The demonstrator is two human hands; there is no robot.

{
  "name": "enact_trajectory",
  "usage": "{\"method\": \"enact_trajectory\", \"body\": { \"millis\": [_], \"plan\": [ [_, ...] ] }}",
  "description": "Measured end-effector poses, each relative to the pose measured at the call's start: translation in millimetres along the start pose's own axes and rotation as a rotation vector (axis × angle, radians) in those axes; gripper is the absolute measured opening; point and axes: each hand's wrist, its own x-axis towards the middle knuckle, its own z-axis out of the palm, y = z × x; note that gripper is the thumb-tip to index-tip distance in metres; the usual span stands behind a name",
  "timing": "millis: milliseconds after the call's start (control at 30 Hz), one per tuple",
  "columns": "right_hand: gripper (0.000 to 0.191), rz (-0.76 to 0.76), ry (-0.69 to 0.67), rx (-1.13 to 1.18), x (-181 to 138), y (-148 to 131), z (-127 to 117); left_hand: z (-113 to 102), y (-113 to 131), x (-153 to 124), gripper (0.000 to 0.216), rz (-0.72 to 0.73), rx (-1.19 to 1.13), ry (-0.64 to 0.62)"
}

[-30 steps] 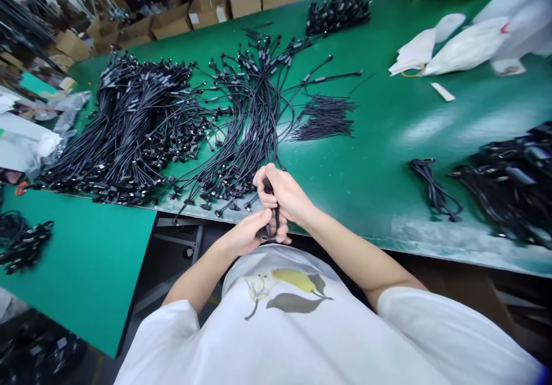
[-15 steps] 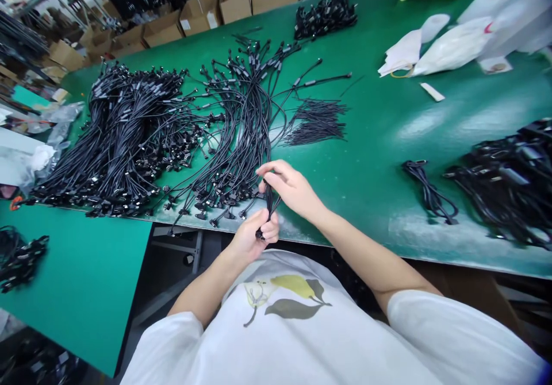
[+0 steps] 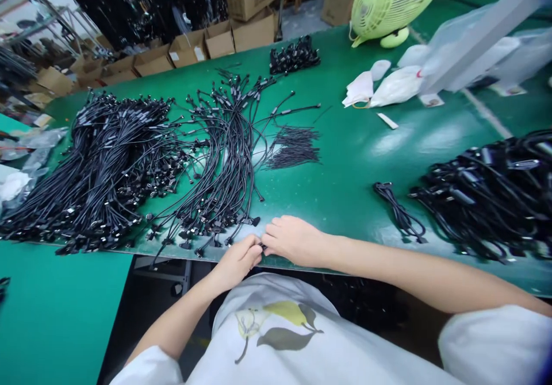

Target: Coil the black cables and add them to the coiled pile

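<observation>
My left hand (image 3: 238,260) and my right hand (image 3: 294,239) meet at the near edge of the green table (image 3: 353,161). Both are closed, fingertips pinched together on a black cable (image 3: 261,249), of which only a sliver shows between them. Just beyond my hands lies a fanned spread of loose black cables (image 3: 224,161) with plugs at their ends. A small sheaf of thin black ties (image 3: 295,146) rests to the right of that spread.
A large heap of black cables (image 3: 99,166) covers the table's left. One coiled cable (image 3: 399,212) and a heap of bundles (image 3: 491,195) lie at the right. White bags (image 3: 388,86), a green fan (image 3: 392,0) and cardboard boxes (image 3: 219,40) stand at the back.
My hands have dropped from in front of my chest to the table edge, and the folded cable they held upright is now almost hidden between the fingers. The view has tilted upward.
</observation>
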Motion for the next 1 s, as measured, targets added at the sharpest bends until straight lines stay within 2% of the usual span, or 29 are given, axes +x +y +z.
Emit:
{"method": "enact_trajectory", "body": {
  "millis": [133,233,333,400,433,467,533,567,633,733,833,1000],
  "plan": [
    [0.02,0.008,-0.061,0.033,0,2,12,0,-4,7,0.025,0.108,0.375,0.033],
    [0.018,0.017,-0.103,0.058,2,1,15,4,-10,15,0.025,0.097,0.428,0.048],
    [0.028,0.05,-0.091,0.139,5,14,7,12,-19,25,0.029,0.031,0.237,0.1],
    [0.032,0.106,-0.004,0.271,6,39,-1,16,-25,31,0.035,-0.027,-0.034,0.134],
    [0.032,0.185,0.061,0.315,5,56,-4,17,-27,33,0.038,-0.051,-0.196,0.161],
    [0.032,0.312,0.125,0.318,3,75,-6,17,-28,35,0.04,-0.069,-0.357,0.197],
    [0.033,0.659,0.186,0.168,-4,114,-5,14,-25,35,0.045,-0.084,-0.624,0.278],
    [0.032,0.818,0.173,0.055,-8,131,-2,13,-23,34,0.046,-0.084,-0.716,0.312],
    [0.028,0.993,0.116,-0.101,-16,156,6,9,-16,31,0.048,-0.08,-0.823,0.344],
    [0.029,1.029,0.1,-0.155,-25,167,18,8,-8,26,0.046,-0.071,-0.89,0.364],
    [0.032,1.051,0.12,-0.217,-32,162,22,9,-6,24,0.047,-0.051,-0.948,0.383],
    [0.026,1.04,0.043,-0.213,-42,159,25,14,-2,23,0.046,-0.035,-0.981,0.349]
  ]
}}
